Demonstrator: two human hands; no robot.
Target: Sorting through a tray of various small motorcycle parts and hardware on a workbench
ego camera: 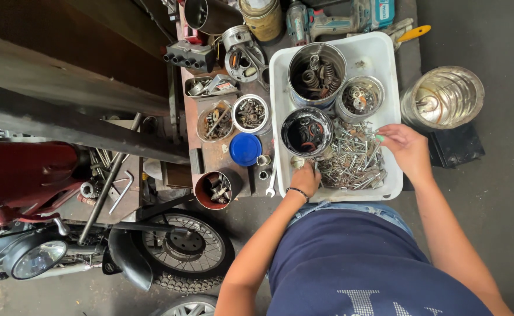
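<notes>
Both hands' fingers (pixel 384 136) curled loosely into bolts (pixel 350 161) inside white tub (pixel 393 82), grip unclear.

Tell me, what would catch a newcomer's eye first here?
Probably the white tub at the centre, with a heap of bolts in its near half and tins of springs and washers behind. Both hands are in it: the left hand at the heap's left edge, the right hand at its right. At lower left stands a motorcycle with its headlamp and spoked wheel.
</notes>
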